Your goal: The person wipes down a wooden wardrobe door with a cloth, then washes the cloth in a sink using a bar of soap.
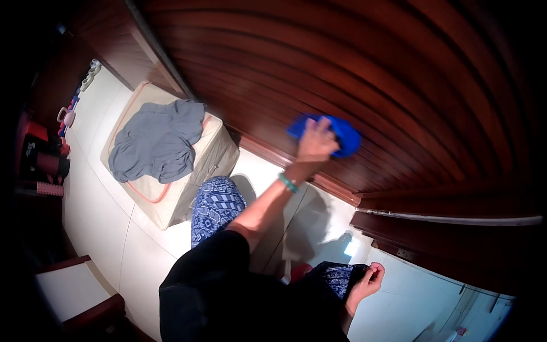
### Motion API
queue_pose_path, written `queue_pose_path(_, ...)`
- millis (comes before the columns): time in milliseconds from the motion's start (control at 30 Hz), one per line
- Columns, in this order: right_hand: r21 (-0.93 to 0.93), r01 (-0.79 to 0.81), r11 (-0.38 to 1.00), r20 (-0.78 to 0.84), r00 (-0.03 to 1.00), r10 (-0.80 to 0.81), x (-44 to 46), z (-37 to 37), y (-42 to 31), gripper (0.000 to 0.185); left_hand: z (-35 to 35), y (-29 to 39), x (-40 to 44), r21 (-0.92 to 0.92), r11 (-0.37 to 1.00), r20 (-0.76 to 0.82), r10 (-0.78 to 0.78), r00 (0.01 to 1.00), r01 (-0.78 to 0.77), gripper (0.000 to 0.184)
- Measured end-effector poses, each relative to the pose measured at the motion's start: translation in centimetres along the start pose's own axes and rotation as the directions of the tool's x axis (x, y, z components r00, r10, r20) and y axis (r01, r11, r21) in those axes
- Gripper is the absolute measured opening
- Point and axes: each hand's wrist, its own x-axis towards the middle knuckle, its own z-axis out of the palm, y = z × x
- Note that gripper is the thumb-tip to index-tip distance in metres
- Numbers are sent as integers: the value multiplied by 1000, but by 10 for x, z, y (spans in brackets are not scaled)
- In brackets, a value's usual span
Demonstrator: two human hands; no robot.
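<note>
My left hand (320, 139), with a green bracelet on its wrist, presses a bright blue cloth (347, 138) against the dark brown slatted wooden panel (399, 97). Its fingers are bent over the cloth, and both are blurred by motion. Lower right, my right hand (370, 280) is beside my knee and dark clothing, its fingers curled in and pressed together. Whatever might be between those fingers is too small or hidden to make out.
A crumpled grey garment (159, 139) lies on a beige fabric storage box (219, 157) left of my knee. Several small items line the far left wall, including a pink one (67, 117). A white-topped wooden piece (74, 290) stands lower left. Pale tiles (102, 211) cover the floor.
</note>
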Motion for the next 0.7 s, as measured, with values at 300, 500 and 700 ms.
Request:
queue_pose_path(300,-135,67,989,1,998,-67,12,-2,5,9,-97,-210,-10,-361,682,-464,-723,512,636,63)
queue_pose_path(500,-141,146,979,40,989,-142,43,-2,42,10,-101,-152,26,-434,700,-508,-710,487,568,73)
queue_pose_path(700,-255,140,957,94,988,-119,56,4,46,11,-108,-165,12,-185,914,-479,-404,779,360,68)
